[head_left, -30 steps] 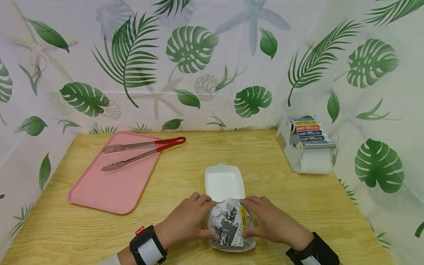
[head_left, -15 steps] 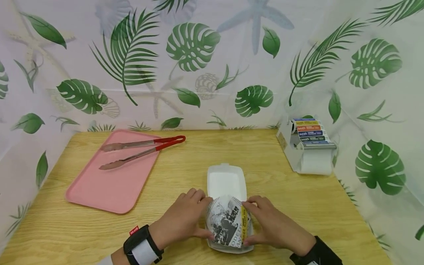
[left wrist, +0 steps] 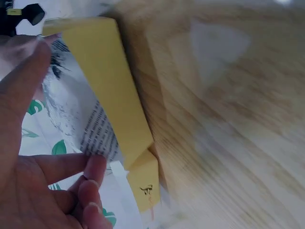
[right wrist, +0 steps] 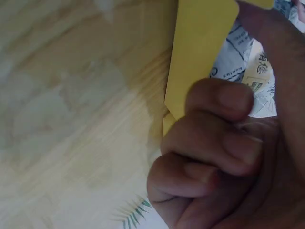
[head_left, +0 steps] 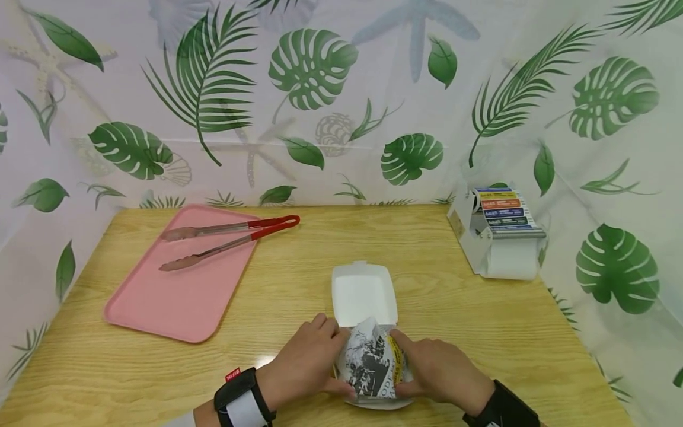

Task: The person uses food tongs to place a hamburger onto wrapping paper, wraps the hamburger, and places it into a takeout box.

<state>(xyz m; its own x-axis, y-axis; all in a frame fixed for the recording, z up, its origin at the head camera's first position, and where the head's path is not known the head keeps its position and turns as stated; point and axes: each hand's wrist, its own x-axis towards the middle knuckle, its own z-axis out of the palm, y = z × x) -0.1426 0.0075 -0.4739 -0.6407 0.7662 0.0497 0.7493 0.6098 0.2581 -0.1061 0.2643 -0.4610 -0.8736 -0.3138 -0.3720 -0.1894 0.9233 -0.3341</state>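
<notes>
A newspaper-print paper-wrapped bundle point(head_left: 373, 365) sits in the lower half of an open white clamshell box point(head_left: 364, 293) near the table's front edge. My left hand point(head_left: 306, 365) cups the bundle's left side, fingers curled round the paper. My right hand point(head_left: 434, 370) grips its right side, thumb low on the wrap. In the left wrist view my fingers point(left wrist: 90, 169) pinch the printed paper point(left wrist: 90, 129) against the box's yellow outer wall point(left wrist: 112, 90). The right wrist view shows curled fingers point(right wrist: 214, 138) by the same yellow wall point(right wrist: 198, 52) and paper point(right wrist: 238, 59).
A pink tray point(head_left: 181, 284) lies at the back left with red-handled tongs point(head_left: 229, 237) across it. A label dispenser with a white roll point(head_left: 498, 234) stands at the back right. Leaf-print curtains enclose the wooden table point(head_left: 480, 320) on three sides.
Both hands have drawn closer together on the bundle, squeezing the paper narrower and taller inside the box. The tray, tongs and dispenser have not moved.
</notes>
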